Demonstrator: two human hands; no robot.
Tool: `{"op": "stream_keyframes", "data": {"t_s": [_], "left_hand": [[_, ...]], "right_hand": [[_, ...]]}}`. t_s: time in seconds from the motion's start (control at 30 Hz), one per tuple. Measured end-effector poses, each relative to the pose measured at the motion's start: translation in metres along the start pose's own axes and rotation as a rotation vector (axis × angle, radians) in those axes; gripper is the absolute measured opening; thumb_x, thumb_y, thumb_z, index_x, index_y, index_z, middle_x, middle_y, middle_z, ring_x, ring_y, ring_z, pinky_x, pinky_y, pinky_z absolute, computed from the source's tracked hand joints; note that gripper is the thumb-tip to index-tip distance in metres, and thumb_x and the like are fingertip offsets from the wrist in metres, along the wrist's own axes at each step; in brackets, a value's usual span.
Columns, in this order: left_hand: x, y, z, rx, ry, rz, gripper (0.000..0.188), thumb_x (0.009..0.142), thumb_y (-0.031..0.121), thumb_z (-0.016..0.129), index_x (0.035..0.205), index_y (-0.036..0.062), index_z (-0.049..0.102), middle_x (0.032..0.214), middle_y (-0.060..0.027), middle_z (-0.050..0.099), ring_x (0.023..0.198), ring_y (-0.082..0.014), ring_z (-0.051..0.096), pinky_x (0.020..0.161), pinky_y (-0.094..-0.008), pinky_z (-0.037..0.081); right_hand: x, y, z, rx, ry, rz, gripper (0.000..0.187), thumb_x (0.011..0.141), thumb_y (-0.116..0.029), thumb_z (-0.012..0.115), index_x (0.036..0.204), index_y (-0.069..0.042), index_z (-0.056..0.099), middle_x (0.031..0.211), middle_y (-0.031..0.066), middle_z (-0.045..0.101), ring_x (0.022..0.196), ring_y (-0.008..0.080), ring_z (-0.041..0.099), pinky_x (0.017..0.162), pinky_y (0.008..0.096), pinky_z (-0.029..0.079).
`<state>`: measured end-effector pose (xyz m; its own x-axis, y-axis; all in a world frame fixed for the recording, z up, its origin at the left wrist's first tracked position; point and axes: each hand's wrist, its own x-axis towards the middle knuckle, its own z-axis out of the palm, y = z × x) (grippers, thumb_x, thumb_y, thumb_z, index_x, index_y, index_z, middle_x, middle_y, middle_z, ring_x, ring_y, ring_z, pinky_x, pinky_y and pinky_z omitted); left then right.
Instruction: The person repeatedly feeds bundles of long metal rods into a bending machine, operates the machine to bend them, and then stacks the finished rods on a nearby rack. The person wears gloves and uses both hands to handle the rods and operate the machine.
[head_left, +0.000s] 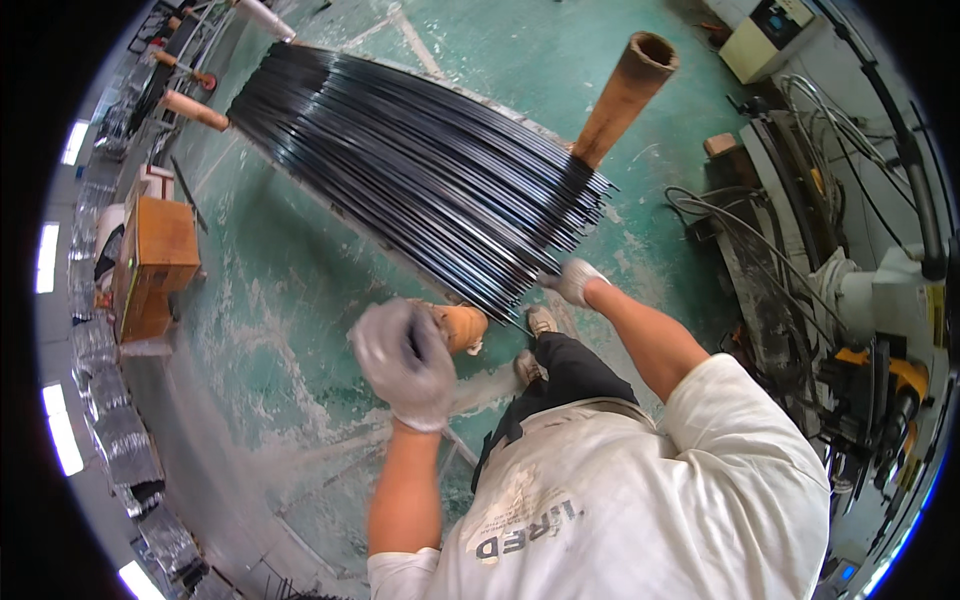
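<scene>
A wide layer of long dark metal rods lies side by side, stretching from the far left toward me. My right hand, in a pale work glove, is at the near ends of the rods, its fingers closed on a rod end; the exact grip is small and partly hidden. My left hand, also gloved, is raised above the floor left of the rod ends, apart from them. It is blurred, with fingers curved and a gap showing between them and the thumb. Nothing shows in it.
A brown tube post rises at the rods' right side, and an orange-brown post stands beside my left hand. Machinery with cables lines the right. A cardboard box stands at left on the green floor.
</scene>
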<state>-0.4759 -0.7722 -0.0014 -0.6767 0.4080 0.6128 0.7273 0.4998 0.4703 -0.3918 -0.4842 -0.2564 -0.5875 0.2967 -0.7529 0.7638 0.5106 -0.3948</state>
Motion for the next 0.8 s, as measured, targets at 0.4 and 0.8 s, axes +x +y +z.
{"op": "stream_keyframes", "data": {"t_s": [0.4, 0.8], "left_hand": [[-0.229, -0.003, 0.139, -0.965, -0.651, -1.275, 0.032, 0.106, 0.035, 0.077, 0.121, 0.0071, 0.071, 0.108, -0.0077, 0.076, 0.091, -0.0229, 0.073, 0.086, -0.0416, 0.059], [-0.164, 0.128, 0.178, -1.559, -0.644, -1.470, 0.018, 0.109, 0.014, 0.059, 0.103, -0.0005, 0.068, 0.094, -0.0138, 0.068, 0.092, -0.0309, 0.066, 0.100, -0.0508, 0.056]], "right_hand": [[-0.476, 0.247, 0.086, -0.136, 0.292, 0.624, 0.041, 0.092, -0.054, 0.080, 0.095, -0.014, 0.082, 0.099, 0.0195, 0.080, 0.101, 0.0411, 0.078, 0.088, 0.0522, 0.061], [-0.552, 0.424, 0.140, -0.203, 0.785, 0.535, 0.016, 0.083, -0.027, 0.073, 0.088, -0.012, 0.078, 0.085, 0.0179, 0.077, 0.087, 0.0428, 0.077, 0.081, 0.0556, 0.060]]}}
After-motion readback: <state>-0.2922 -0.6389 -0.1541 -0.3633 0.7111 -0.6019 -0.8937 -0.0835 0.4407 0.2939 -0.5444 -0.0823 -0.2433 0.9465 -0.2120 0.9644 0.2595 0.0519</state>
